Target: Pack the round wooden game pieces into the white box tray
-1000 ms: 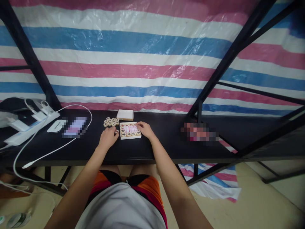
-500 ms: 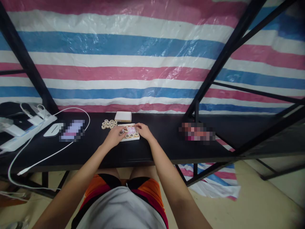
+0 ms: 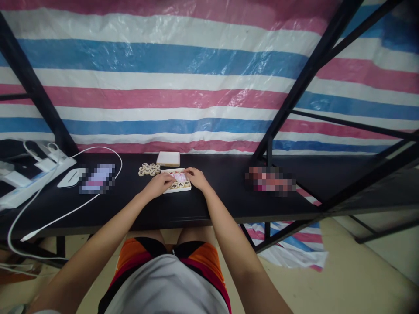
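Note:
A shallow white box (image 3: 182, 189) sits on the black table in front of me. Inside it, round xiangqi pieces (image 3: 180, 185) with dark characters line the near side, and some red-marked ones show at the far side. A pink-and-white printed sheet (image 3: 180, 176) lies in its middle. My left hand (image 3: 159, 185) reaches over the box's left side with fingers bent together; whatever is under the fingertips is hidden. At the far right edge, my right hand (image 3: 196, 178) grips the box with curled fingers.
Several loose xiangqi pieces (image 3: 149, 169) cluster left of the box. Behind it lies a white box lid (image 3: 168, 158). A blurred phone-like object (image 3: 98, 178), a white cable (image 3: 62, 214) and a power strip (image 3: 39, 183) are at left. A blurred reddish item (image 3: 271, 181) lies right.
My left hand has shifted slightly, its fingers now lower and flatter over the box's left side; a piece seen by its fingertips is now covered. The right hand stays at the box edge.

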The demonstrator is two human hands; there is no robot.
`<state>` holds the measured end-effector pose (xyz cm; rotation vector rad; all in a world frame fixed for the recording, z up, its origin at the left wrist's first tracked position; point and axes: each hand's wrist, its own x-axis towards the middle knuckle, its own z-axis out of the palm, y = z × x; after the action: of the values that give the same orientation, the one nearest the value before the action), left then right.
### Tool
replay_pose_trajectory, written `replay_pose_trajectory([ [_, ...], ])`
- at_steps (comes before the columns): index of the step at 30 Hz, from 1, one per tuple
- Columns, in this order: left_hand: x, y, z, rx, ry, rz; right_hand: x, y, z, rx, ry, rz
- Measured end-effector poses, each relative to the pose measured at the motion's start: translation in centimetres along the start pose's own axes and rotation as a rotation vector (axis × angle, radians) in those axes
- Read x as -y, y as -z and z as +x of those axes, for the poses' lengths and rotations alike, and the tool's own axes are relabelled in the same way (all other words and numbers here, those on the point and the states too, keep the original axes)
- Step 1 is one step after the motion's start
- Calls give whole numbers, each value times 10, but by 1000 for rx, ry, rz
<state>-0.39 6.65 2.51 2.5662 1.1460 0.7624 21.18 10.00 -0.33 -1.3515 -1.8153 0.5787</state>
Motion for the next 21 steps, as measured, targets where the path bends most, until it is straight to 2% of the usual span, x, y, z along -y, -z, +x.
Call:
replay_pose_trajectory([
  [8, -5, -4, -7, -45, -12, -18, 3, 2, -2, 15, -21, 19],
  [21, -17, 1, -10, 27, -24, 52, 2, 1, -1, 13, -2, 17],
])
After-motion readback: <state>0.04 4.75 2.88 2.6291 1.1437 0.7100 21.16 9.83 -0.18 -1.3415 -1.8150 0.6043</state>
